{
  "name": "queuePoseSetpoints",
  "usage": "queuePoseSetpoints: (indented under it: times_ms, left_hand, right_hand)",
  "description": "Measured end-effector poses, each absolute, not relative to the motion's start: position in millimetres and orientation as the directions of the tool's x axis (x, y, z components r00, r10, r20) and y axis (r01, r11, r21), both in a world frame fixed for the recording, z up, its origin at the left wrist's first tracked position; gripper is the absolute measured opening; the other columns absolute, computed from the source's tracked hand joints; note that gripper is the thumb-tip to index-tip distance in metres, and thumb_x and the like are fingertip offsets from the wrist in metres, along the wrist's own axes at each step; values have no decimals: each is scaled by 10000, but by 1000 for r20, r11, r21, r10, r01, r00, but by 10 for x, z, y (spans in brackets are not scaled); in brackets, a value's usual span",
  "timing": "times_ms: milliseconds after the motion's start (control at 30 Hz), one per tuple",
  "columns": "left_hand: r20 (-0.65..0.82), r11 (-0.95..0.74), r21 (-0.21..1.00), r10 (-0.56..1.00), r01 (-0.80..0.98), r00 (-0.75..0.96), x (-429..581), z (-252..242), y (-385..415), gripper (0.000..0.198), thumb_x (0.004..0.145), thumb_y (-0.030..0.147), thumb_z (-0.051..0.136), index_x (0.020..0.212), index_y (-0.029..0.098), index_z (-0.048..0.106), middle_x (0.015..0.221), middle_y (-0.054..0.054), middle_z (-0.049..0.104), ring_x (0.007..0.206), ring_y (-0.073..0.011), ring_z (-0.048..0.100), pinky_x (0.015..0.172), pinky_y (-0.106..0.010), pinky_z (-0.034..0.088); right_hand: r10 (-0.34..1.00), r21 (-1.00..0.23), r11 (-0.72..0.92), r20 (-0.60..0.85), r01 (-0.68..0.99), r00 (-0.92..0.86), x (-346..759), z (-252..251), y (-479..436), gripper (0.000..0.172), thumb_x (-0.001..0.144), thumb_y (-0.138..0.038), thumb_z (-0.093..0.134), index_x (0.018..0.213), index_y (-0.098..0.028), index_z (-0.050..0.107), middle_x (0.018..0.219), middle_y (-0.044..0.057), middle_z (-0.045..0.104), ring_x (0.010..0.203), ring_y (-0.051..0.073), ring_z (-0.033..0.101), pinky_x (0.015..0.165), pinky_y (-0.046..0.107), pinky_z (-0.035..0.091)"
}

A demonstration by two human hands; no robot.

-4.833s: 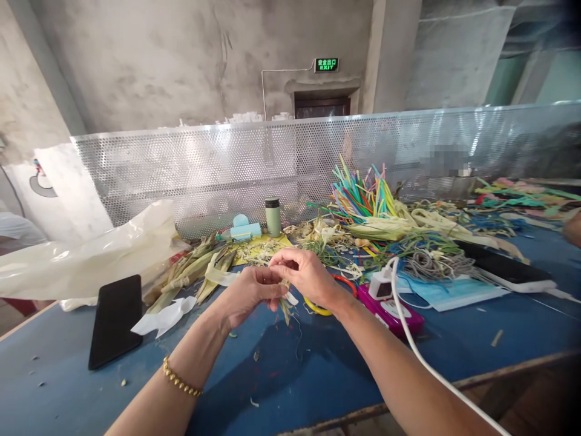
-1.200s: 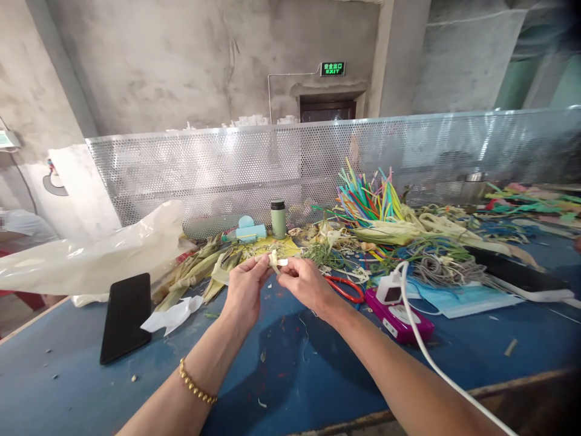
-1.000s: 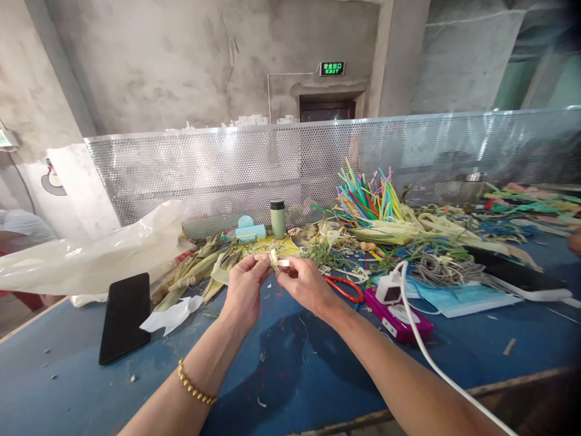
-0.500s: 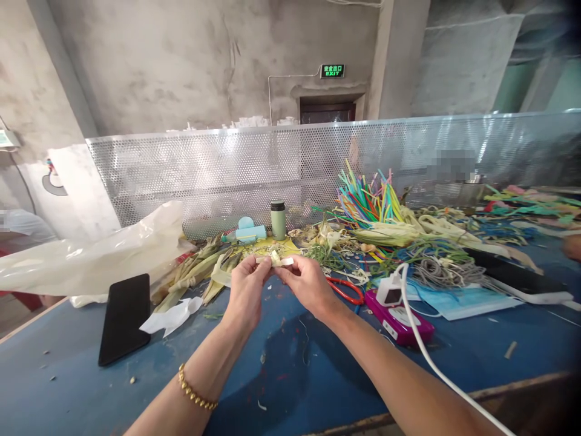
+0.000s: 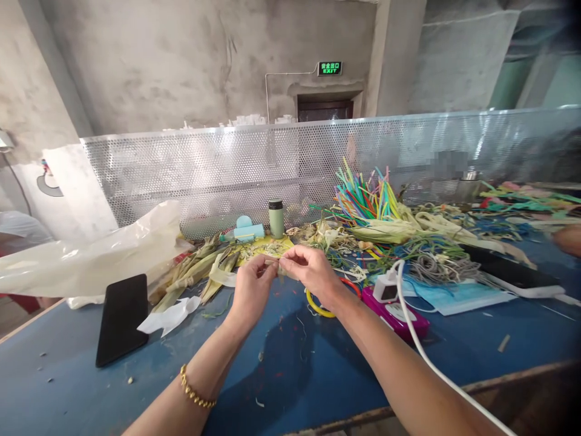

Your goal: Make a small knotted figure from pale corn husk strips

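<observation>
Over the middle of the blue table, my left hand (image 5: 255,286) and my right hand (image 5: 311,272) meet with their fingertips almost touching. Both are closed in a pinch on a small pale strip of husk (image 5: 282,270), mostly hidden by the fingers. A yellow ring (image 5: 320,310) lies under my right hand, with a red ring (image 5: 354,286) partly behind the wrist. Beyond my fingers, bits of plant matter are spread on a yellow sheet (image 5: 284,244). Left of my left hand lie dried husks (image 5: 193,274) and a white scrap (image 5: 171,316).
A black phone (image 5: 122,320) lies left. A green bottle (image 5: 276,219) stands behind my hands, near colourful stems (image 5: 365,195). At right are a purple power strip (image 5: 399,315) with a white cable (image 5: 420,348), a blue mask (image 5: 458,298) and another person's hand (image 5: 567,240).
The pale strip, plainly visible between my fingers before, is now mostly covered. My right fingers have bent and risen slightly. A yellow ring has come into view below my right hand.
</observation>
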State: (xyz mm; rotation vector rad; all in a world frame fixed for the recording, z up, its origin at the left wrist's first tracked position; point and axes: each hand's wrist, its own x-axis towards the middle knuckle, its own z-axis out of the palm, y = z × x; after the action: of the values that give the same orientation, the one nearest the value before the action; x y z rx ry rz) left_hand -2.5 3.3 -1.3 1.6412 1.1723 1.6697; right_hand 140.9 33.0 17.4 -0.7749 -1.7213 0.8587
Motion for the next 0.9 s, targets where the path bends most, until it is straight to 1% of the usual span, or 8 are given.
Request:
queuePoseSetpoints:
  times_ms: [133, 300, 400, 500, 633, 733, 800, 900]
  left_hand:
    - [503, -480, 855, 860, 198, -87, -26, 4, 5, 173, 805, 306, 598, 749, 156, 663, 676, -25, 664, 635, -150, 585, 618, -251, 436]
    - [453, -443, 885, 890, 144, -41, -9, 21, -9, 161, 795, 312, 601, 790, 165, 667, 639, -13, 657, 564, -155, 606, 593, -265, 457]
    - [430, -424, 898, 902, 119, -29, 1, 38, -24, 147, 780, 302, 608, 756, 163, 650, 627, -17, 656, 560, -166, 619, 564, -263, 459]
    - [425, -419, 900, 905, 121, -27, -3, 40, -29, 143, 774, 293, 608, 738, 160, 646, 632, -20, 667, 515, -147, 593, 548, -257, 450]
    - [436, -428, 896, 898, 121, -50, -18, 21, -13, 154, 781, 297, 603, 732, 156, 644, 627, -12, 658, 517, -132, 572, 559, -251, 446]
    - [444, -432, 891, 893, 139, -72, -23, 18, 0, 163, 780, 298, 607, 707, 154, 635, 602, -5, 631, 553, -136, 576, 579, -249, 448]
    - [439, -429, 894, 896, 128, -64, -20, 32, -4, 162, 779, 295, 609, 697, 155, 625, 607, -6, 630, 580, -145, 595, 597, -254, 455]
    - [419, -414, 906, 907, 94, -44, -11, 71, -32, 175, 797, 317, 598, 735, 157, 631, 616, -9, 646, 605, -161, 629, 618, -263, 462]
  right_hand:
    - [849, -882, 471, 460, -21, -259, 1411, 199, 295, 186, 721, -334, 663, 716, -154, 618, 651, -15, 562, 588, 100, 477, 554, 237, 377]
    - [868, -897, 434, 440, -76, -231, 1415, 208, 288, 196, 716, -334, 671, 711, -151, 601, 620, -34, 516, 539, 78, 416, 511, 229, 330]
    - [865, -891, 449, 452, -67, -217, 1408, 195, 299, 200, 732, -334, 664, 715, -149, 593, 587, -45, 489, 508, 69, 387, 484, 225, 309]
    - [856, -880, 474, 470, -35, -217, 1404, 181, 303, 198, 750, -335, 657, 731, -154, 581, 586, -44, 497, 486, 68, 402, 457, 218, 322]
    - [855, -891, 453, 440, -17, -276, 1398, 144, 320, 201, 784, -363, 623, 784, -175, 554, 625, -37, 528, 469, 93, 508, 409, 215, 382]
    - [835, -884, 464, 455, -48, -308, 1397, 113, 351, 186, 790, -347, 617, 809, -181, 535, 652, -33, 552, 492, 118, 578, 423, 228, 445]
    - [822, -869, 494, 480, -36, -305, 1400, 110, 363, 165, 796, -324, 613, 807, -182, 530, 626, -35, 555, 482, 115, 571, 430, 226, 452]
    - [799, -826, 563, 532, 34, -280, 1402, 124, 351, 129, 822, -298, 583, 790, -184, 532, 528, -53, 513, 419, 95, 488, 402, 205, 397]
